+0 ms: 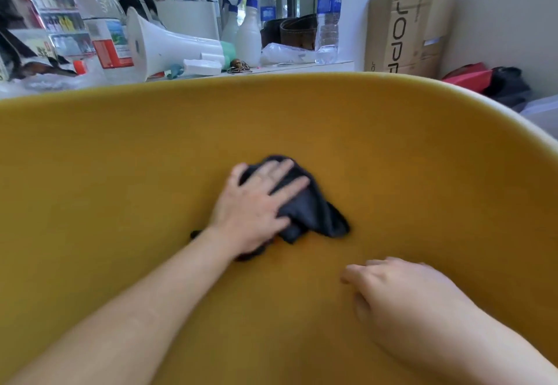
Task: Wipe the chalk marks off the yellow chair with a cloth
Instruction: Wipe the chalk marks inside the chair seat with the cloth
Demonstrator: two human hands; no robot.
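Note:
The yellow chair (pixel 120 158) fills most of the view, its curved back rising toward a pale rim. A dark grey cloth (pixel 314 212) lies bunched on the yellow fabric near the middle. My left hand (pixel 256 209) lies flat on the cloth with straight fingers, pressing it against the chair. My right hand (pixel 398 291) rests on the seat to the lower right of the cloth, its fingers loosely curled and holding nothing. I cannot make out any chalk marks on the fabric; the hand and cloth are slightly blurred.
Behind the chair runs a white ledge (pixel 332 66) crowded with a white megaphone (pixel 169 43), spray bottles (pixel 247 28), water bottles (pixel 327 13) and other clutter. A cardboard box (pixel 407 28) leans at the right wall, with red and black bags (pixel 489 79) beside it.

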